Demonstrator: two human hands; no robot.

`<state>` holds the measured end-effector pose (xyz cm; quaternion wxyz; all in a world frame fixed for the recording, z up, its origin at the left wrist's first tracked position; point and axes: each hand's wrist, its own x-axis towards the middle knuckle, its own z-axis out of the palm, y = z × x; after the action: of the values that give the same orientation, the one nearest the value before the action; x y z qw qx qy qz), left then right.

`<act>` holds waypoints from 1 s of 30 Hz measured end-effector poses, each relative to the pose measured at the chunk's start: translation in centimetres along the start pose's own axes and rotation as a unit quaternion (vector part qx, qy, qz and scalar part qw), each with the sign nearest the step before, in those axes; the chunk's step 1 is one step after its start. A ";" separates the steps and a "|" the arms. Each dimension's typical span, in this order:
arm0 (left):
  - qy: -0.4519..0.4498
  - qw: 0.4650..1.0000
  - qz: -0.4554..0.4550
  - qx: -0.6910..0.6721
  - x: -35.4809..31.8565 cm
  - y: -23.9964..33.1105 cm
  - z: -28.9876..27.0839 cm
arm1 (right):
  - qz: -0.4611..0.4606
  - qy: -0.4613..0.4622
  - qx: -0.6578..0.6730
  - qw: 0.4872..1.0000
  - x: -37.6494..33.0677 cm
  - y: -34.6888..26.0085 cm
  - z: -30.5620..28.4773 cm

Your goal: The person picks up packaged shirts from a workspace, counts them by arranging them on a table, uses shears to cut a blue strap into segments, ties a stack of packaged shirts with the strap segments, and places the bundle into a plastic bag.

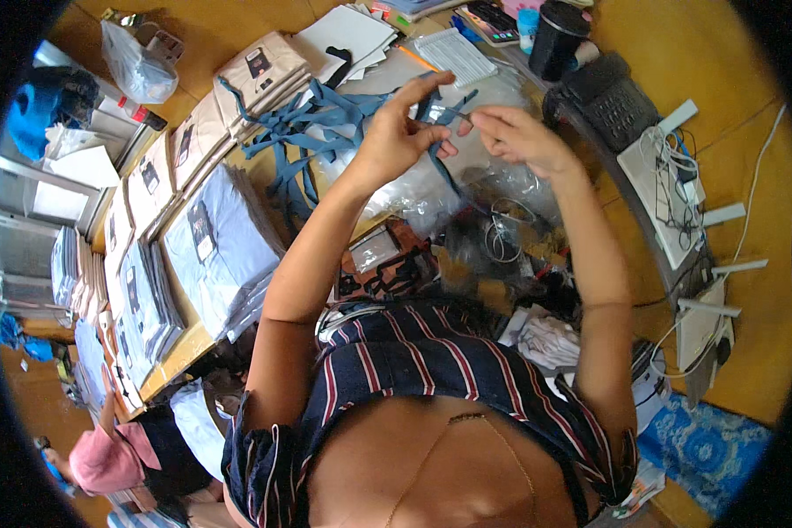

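A: What do your fingers have?

B: Your right hand (526,143) pinches a thin dark piece (464,116) between thumb and forefinger; what it is, I can't tell. Your left hand (398,134) has its forefinger stretched out and thumb turned in. The blue strip (443,171) runs by those fingers and dangles between your hands; whether they clamp it, I can't tell.

A: So which step are you on?

B: Probably working on one strip by its end. The next move likely calls for a steady left hold and a small, precise right-hand action.

A: And your arms?

B: Both reach forward, elbows out, wrists angled inward so your fingertips nearly meet.

A: Around the grip?

B: Clear plastic (493,187) lies beneath, a heap of blue strips (326,119) just left, and folded light-blue garments (223,242) farther left, nearer you.
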<state>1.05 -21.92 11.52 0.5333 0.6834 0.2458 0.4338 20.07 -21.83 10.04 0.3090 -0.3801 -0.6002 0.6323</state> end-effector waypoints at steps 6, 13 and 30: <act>0.081 0.997 0.012 0.000 1.3 -0.4 -1.0 | 0.031 0.104 0.026 0.994 -2.0 7.5 4.2; 0.272 0.928 0.000 0.254 2.9 -5.3 -15.7 | 0.140 0.163 -0.212 0.953 -10.5 19.0 -3.5; 0.093 0.912 -0.229 0.327 -14.5 3.9 -5.0 | -0.090 0.230 -0.461 0.852 14.3 8.4 -13.3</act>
<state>-11.04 -32.12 10.70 0.3397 0.7012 0.5719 0.2567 24.52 -3.45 0.26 0.2831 -0.5583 -0.7659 0.1469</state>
